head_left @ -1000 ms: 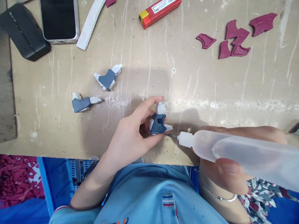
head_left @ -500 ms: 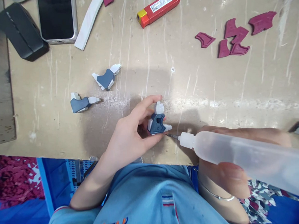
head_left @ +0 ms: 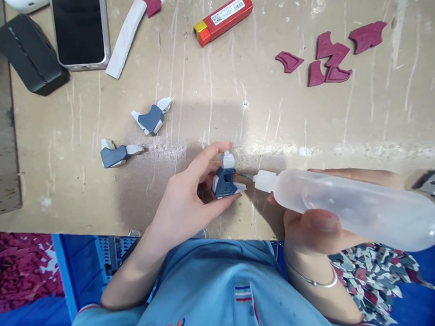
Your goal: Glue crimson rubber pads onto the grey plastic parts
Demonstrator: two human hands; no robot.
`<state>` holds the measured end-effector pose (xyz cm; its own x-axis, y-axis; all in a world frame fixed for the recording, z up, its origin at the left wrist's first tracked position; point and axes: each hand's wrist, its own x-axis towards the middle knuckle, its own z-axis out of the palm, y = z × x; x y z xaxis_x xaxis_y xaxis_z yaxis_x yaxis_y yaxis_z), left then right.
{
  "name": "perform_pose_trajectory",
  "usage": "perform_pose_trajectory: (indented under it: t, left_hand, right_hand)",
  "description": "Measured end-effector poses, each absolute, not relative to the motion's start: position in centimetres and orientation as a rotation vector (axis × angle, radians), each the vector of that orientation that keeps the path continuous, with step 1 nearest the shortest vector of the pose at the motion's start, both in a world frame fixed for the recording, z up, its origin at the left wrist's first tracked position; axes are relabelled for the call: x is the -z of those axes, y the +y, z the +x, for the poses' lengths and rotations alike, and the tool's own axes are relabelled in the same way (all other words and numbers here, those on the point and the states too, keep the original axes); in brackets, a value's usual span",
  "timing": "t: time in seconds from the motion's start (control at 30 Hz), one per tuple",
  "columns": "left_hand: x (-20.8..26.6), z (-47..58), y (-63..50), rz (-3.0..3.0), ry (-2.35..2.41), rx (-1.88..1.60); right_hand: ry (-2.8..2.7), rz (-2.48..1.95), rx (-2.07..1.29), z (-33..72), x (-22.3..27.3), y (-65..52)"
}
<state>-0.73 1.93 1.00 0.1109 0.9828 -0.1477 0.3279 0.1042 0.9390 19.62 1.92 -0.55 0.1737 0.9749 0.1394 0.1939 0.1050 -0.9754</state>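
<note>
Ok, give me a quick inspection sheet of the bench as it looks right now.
Surface: tan worktable, scratched and streaked white.
Job's things: blue-and-white part; clear squeeze bottle, needle tip at the part.
Clutter: two similar parts, maroon pieces, red lighter, phone, black case, white strip.
Hands: left hand pinches the part; right hand grips the bottle.
Cables: nothing seen.
Surroundings: blue bins of scrap pieces below the table edge.
</note>
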Motion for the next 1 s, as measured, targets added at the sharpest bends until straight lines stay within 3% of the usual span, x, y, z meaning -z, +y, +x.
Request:
perform_pose_trajectory:
  t: [0.13, 0.3, 0.37, 0.53, 0.63, 0.7, 0.83, 0.93, 1.0]
  left_hand:
    - [-0.9, -0.7, 1.9, 1.392, 1.387, -0.865]
    - [-0.7, -0.7, 2.0, 1.409, 1.422, -0.872]
    - [-0.7, -0.8, 2.0, 1.413, 1.427, -0.891]
    - [-0.9, -0.7, 1.7, 1.37, 1.471, -0.879]
    - [-1.5, -0.3, 1.5, 1.306, 1.545, -0.828]
    - [-2.0, -0.1, 1.4, 1.276, 1.573, -0.808]
    - [-2.4, 0.1, 1.3, 1.264, 1.575, -0.811]
    - [-2.3, 0.0, 1.5, 1.277, 1.562, -0.797]
    - [-2.2, 0.0, 1.7, 1.287, 1.549, -0.786]
  right_hand:
    - [-1.38, -1.269, -0.423, 19.3, 1.0, 1.5]
    - [-1.288, -1.3, -0.418, 18.1, 1.2, 1.4]
    - [-1.129, -1.199, -0.594, 18.2, 1.0, 2.1]
    - [-0.34, -0.56, -1.622, 23.5, 1.3, 4.9]
    - [0.112, -0.023, -1.863, 28.4, 2.8, 6.3]
    - [0.132, 0.161, -1.887, 30.1, 3.5, 6.4]
    - [-0.299, -0.212, -1.651, 28.1, 2.5, 4.9]
    - [-1.064, -0.778, -1.445, 25.3, 0.5, 4.7]
    - [-1.595, -1.08, -1.107, 24.0, -0.6, 6.5]
